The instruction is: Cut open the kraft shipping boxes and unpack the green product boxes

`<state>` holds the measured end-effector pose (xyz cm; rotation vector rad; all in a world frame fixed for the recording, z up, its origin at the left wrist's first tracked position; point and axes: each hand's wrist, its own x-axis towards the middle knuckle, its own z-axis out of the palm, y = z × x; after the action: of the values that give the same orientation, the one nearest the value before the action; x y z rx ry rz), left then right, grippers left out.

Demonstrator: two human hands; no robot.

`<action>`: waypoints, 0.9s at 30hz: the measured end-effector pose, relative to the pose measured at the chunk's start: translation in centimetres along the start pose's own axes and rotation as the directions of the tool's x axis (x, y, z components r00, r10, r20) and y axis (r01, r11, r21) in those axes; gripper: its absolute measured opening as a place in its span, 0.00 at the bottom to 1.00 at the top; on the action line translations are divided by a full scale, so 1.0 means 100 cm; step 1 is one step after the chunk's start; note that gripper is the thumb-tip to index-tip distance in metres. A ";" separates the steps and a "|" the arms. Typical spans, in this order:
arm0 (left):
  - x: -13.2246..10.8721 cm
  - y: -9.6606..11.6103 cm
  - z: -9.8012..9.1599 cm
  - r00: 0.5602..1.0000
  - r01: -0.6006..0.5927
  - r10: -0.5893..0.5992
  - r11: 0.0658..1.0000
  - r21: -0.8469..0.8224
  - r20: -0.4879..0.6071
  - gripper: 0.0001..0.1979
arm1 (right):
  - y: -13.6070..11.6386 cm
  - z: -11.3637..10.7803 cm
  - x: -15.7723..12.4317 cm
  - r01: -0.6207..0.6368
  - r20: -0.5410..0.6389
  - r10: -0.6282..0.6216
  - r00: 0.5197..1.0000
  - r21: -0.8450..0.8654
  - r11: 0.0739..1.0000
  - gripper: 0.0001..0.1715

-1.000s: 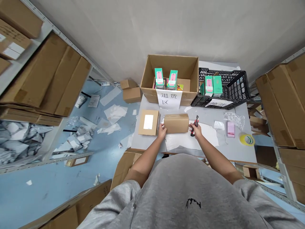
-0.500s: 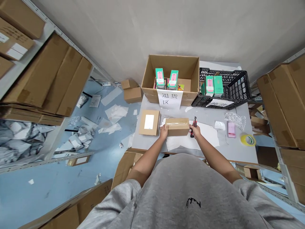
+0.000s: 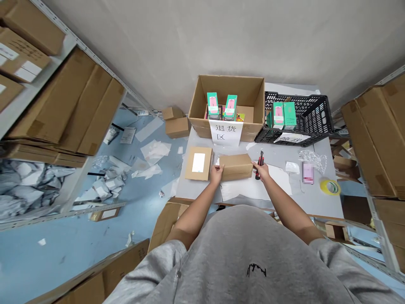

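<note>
Left hand (image 3: 217, 173) pinches 9 o'clock end, right hand (image 3: 262, 172) 3 o'clock end, of brown oblong cardboard box (image 3: 236, 167) between them, long axis roughly 9-to-3, neither nearer, right also clasping slim red-and-black cutter (image 3: 261, 159).

Carton (image 3: 236, 167) before open box (image 3: 251, 131), crate (image 3: 319, 134) right of box

The place looks like the returns corner of a stockroom, with metal shelving (image 3: 77, 185) of stacked cartons (image 3: 53, 105) filling the frame's left, a large open carton (image 3: 249, 131) on the central tabletop (image 3: 303, 204) signed 退货区 (returns area) and packing tape (image 3: 326, 186) at right.
</note>
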<state>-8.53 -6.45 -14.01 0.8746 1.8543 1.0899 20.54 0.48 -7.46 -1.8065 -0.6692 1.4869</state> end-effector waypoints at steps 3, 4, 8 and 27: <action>-0.004 -0.004 0.000 0.999 0.009 -0.009 1.000 -0.001 0.041 0.34 | 0.008 -0.004 -0.001 0.034 0.088 -0.031 0.996 -0.042 0.999 0.35; -0.007 -0.006 -0.001 0.997 -0.019 0.019 1.000 0.008 0.070 0.40 | 0.012 -0.006 -0.002 0.044 0.124 -0.038 0.992 -0.045 0.998 0.34; -0.024 -0.018 -0.006 0.983 -0.147 0.134 0.984 0.103 0.124 0.46 | 0.031 -0.014 -0.003 0.040 0.161 -0.020 0.987 -0.121 0.992 0.30; -0.006 -0.003 0.007 0.980 -0.123 0.102 0.985 0.124 0.169 0.29 | 0.069 -0.020 0.014 0.309 0.124 -0.283 0.951 -0.411 0.858 0.27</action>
<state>-7.70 -6.79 -14.29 1.1250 1.7755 0.9398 22.50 -3.15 -13.54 -1.8656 -1.3269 1.2530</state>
